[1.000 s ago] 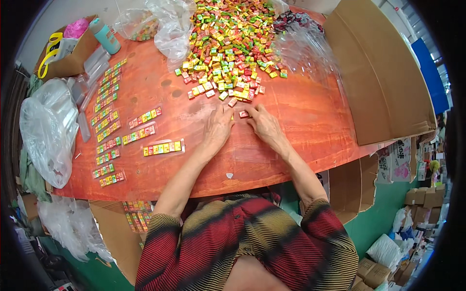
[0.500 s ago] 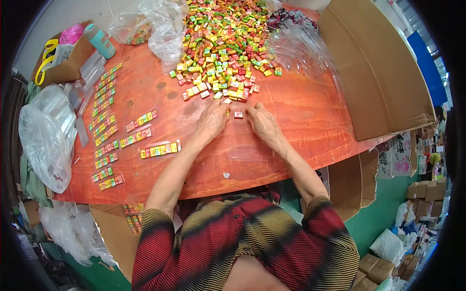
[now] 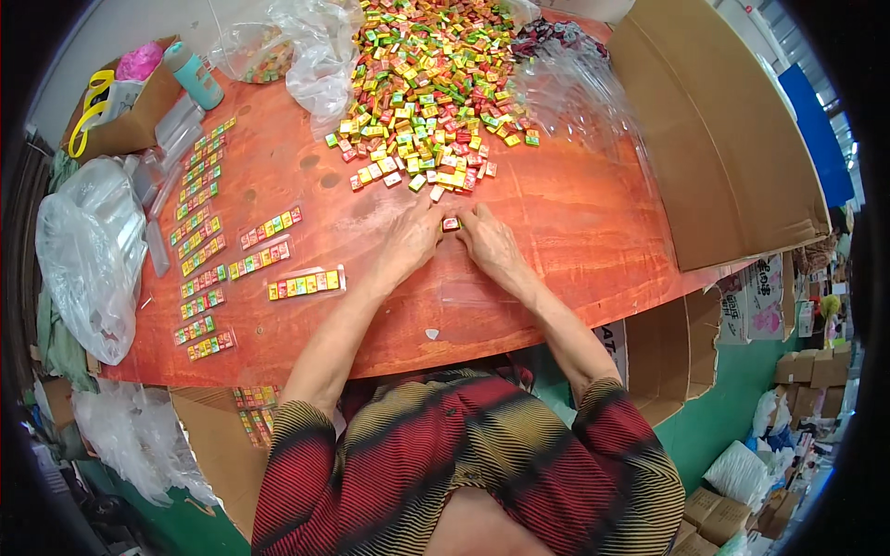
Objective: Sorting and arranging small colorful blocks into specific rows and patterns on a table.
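Between my hands, just below the pile, is a small red-and-white box (image 3: 451,224). My left hand (image 3: 411,245) has its fingertips curled against the left side of it. From the other side, the curled fingers of my right hand (image 3: 492,243) press on the same box. Beyond them spreads a large pile of small coloured boxes (image 3: 431,93) in yellow, red and green. On the table below my right hand lies a clear plastic tray (image 3: 482,295), hard to make out. To the left, filled clear trays (image 3: 306,284) hold short rows of these boxes.
The red wooden table (image 3: 593,222) carries a tall cardboard sheet (image 3: 723,130) at right. Clear plastic bags (image 3: 320,65) flank the pile. At left are a teal bottle (image 3: 194,76), a cardboard box (image 3: 130,125) and a big clear bag (image 3: 88,259). An open carton (image 3: 218,445) stands below the edge.
My right hand has moved left and my left hand slightly right, closing in on the small red-and-white box. The box has shifted slightly left.
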Demonstrator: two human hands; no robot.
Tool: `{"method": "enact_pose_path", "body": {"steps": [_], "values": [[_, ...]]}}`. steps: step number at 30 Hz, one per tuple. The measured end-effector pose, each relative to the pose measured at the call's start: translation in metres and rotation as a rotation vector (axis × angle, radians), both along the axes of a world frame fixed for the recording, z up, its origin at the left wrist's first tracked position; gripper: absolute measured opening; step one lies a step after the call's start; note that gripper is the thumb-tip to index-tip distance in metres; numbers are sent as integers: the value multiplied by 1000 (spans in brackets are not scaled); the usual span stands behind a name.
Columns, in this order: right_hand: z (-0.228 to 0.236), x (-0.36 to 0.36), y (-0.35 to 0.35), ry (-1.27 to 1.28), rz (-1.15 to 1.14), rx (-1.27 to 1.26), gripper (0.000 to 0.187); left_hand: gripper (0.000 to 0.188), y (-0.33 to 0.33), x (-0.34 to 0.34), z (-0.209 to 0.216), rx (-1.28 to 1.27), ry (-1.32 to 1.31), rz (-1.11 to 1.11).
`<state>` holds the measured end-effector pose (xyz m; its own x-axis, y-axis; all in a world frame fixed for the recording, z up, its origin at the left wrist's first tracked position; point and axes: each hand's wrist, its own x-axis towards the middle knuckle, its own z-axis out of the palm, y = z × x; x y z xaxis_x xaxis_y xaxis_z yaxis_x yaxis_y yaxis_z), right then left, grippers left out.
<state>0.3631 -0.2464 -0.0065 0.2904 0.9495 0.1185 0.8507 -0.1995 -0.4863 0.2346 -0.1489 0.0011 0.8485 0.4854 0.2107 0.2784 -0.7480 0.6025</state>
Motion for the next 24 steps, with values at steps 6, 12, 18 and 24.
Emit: {"method": "enact_pose_path", "body": {"steps": [6,12,18,24], "values": [[-1,17,16,44,173,98,14,27,-2,-22,-1,-98,16,-16],[2,6,5,70,121,-8,24,26,8,-24,5,-174,57,84],[2,-1,10,97,254,98,24,43,5,-21,1,-105,-5,16],[28,12,27,266,342,-61,34,48,-5,-25,6,-78,-25,88]]}}
